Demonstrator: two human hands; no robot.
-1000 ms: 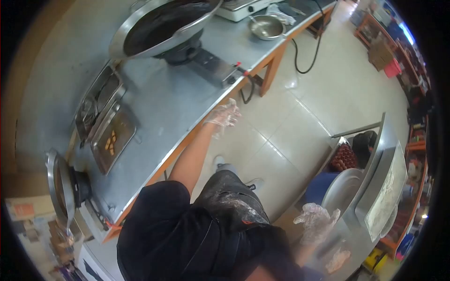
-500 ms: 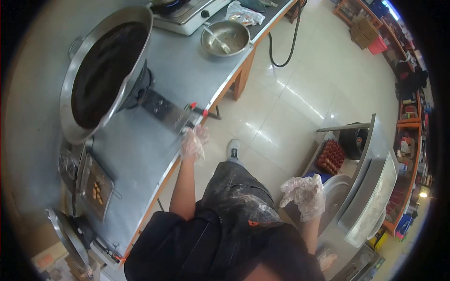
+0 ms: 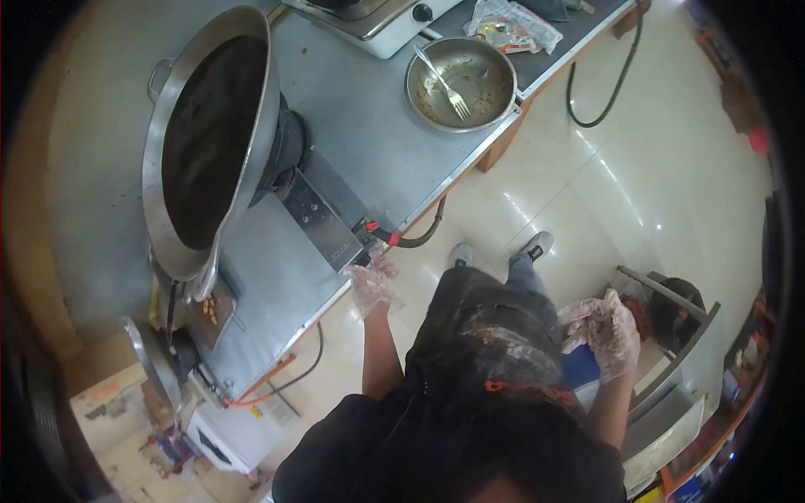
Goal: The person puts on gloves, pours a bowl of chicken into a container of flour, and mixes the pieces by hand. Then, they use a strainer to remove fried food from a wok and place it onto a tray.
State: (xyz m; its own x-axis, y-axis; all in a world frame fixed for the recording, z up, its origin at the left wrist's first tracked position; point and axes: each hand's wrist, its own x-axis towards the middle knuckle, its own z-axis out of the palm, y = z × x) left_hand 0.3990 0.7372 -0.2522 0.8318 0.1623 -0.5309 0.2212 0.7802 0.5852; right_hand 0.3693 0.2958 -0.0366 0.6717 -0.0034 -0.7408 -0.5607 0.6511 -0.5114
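My left hand (image 3: 374,287), in a clear plastic glove, is at the front of the gas burner (image 3: 323,220), its fingers bent around the control knob (image 3: 360,261), which they partly hide. The large wok (image 3: 153,180) of dark liquid (image 3: 210,142) sits on that burner. My right hand (image 3: 610,334), also gloved and smeared with pale, sticky residue, hangs in the air at my right side. Its fingers are loosely curled and apart, with nothing seen in them. A flour-dusted apron (image 3: 490,339) covers my front.
A metal pan (image 3: 501,80) with a fork (image 3: 457,102) lies on the metal table (image 3: 369,126), near a white stove (image 3: 381,38) and a plastic packet (image 3: 524,33). Small yellowish pieces (image 3: 210,310) lie on a tray beyond the wok. A hose (image 3: 423,239) hangs from the burner.
The view has shifted, bringing the pan and fork into clearer sight. My left hand stays at the burner's front. My right hand remains raised at my side. Both shoes now show.
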